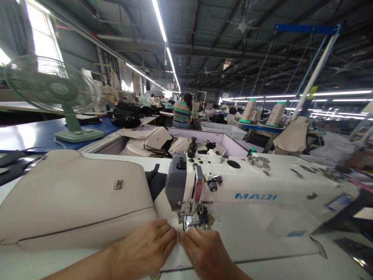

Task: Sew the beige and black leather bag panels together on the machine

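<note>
My left hand (148, 243) is closed, its fingertips pinching the edge of a beige leather-like bag piece (164, 206) in front of the needle area. Close beside it, almost touching, my right hand (205, 249) is also closed at the same edge, just below the metal presser foot (194, 222). The fingers hide most of the edge they grip. A white sewing machine (247, 186) stands over the work, its head directly beyond my hands. Left of it lies a large beige bag body (78, 194) with dark edging and a small metal clasp (118, 184).
Behind the machine, a pale lilac bin (230, 146) holds several beige pieces. A green fan (71, 124) stands on a blue table (40, 134) at left. Thread cones (247, 111) rise at back right. Farther off, a person in a striped top (182, 111) sits facing away.
</note>
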`<state>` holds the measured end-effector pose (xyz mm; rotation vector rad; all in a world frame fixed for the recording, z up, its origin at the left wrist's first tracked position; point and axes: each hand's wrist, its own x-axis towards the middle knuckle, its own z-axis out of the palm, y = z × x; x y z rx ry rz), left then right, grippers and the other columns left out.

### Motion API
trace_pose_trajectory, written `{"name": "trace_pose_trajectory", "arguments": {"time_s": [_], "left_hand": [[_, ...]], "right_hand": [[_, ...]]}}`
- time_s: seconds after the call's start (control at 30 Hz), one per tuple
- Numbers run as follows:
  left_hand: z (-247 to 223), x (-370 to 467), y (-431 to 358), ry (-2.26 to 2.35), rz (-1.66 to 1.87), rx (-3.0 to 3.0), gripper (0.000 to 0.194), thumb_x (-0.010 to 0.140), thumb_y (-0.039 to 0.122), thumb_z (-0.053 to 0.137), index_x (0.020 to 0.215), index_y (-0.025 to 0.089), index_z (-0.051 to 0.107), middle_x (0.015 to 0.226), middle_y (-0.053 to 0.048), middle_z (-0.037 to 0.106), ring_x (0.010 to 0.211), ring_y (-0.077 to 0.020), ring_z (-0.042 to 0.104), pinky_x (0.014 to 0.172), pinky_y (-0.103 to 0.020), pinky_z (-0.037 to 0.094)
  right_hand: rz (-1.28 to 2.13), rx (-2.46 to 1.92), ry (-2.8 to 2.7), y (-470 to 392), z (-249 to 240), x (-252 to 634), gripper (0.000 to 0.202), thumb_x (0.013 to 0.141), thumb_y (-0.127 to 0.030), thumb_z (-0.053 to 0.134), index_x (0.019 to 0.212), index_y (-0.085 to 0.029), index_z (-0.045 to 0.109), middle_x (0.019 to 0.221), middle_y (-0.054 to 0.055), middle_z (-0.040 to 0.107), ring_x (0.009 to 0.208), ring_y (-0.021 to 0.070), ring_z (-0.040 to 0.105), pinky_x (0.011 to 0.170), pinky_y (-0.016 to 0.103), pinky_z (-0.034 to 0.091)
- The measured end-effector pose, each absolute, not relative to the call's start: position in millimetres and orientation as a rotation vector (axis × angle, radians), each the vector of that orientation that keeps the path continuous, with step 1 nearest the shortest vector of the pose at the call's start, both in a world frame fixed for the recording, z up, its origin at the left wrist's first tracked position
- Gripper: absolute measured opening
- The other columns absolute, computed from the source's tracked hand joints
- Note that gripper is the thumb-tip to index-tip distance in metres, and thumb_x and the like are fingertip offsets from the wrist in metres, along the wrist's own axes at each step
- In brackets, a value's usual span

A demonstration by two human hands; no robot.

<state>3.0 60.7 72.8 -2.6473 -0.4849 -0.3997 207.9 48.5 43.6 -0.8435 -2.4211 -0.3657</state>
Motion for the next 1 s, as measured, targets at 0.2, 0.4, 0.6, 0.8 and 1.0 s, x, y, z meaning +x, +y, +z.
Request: {"name": "trace_pose_trajectory", "arguments": {"time_s": [0.2, 0.4, 0.6, 0.8, 1.0], "left_hand": [[71, 3, 68, -0.500, -0.450, -2.671, 0.007, 0.083, 0.008, 0.063, 0.086, 0.012, 0.058, 0.078, -0.001, 0.059, 0.069, -0.0176, 0.049, 0.066, -0.033, 0.037], [68, 3, 71, -0.562, -0.401, -2.717, 0.012, 0.080, 0.008, 0.065, 0.087, 0.013, 0.057, 0.081, -0.002, 0.060, 0.071, -0.0186, 0.051, 0.065, -0.034, 0.038], [62, 3, 76, -0.579, -0.407, -2.720, 0.008, 0.085, 0.008, 0.059, 0.087, 0.014, 0.056, 0.081, -0.003, 0.060, 0.072, -0.0195, 0.052, 0.066, -0.034, 0.039], [62, 6, 80, -0.628, -0.369, -2.692, 0.011, 0.084, 0.008, 0.061, 0.089, 0.015, 0.054, 0.084, -0.003, 0.060, 0.071, -0.0205, 0.055, 0.064, -0.034, 0.039], [56, 8, 82, -0.703, -0.381, -2.642, 0.017, 0.083, 0.006, 0.061, 0.094, 0.014, 0.052, 0.084, -0.003, 0.061, 0.071, -0.0218, 0.058, 0.066, -0.036, 0.041]], "right_hand": [[-0.453, -0.873, -2.381, 51, 46, 204, 0.034, 0.101, -0.008, 0.033, 0.075, -0.017, 0.052, 0.069, 0.000, 0.053, 0.055, 0.0163, 0.048, 0.046, 0.035, 0.022], [-0.393, -0.881, -2.415, 52, 47, 207, 0.032, 0.101, -0.009, 0.033, 0.079, -0.017, 0.055, 0.069, 0.001, 0.055, 0.057, 0.0156, 0.050, 0.048, 0.033, 0.026], [-0.314, -0.898, -2.414, 52, 46, 211, 0.028, 0.099, -0.010, 0.037, 0.080, -0.018, 0.057, 0.067, 0.001, 0.055, 0.055, 0.0148, 0.051, 0.047, 0.031, 0.030], [-0.283, -0.977, -2.356, 51, 41, 217, 0.032, 0.100, -0.016, 0.034, 0.077, -0.022, 0.056, 0.063, 0.001, 0.056, 0.056, 0.0153, 0.055, 0.048, 0.026, 0.036], [-0.256, -1.006, -2.329, 50, 43, 218, 0.030, 0.099, -0.016, 0.037, 0.078, -0.022, 0.056, 0.064, 0.001, 0.057, 0.057, 0.0149, 0.057, 0.048, 0.025, 0.038]]}}
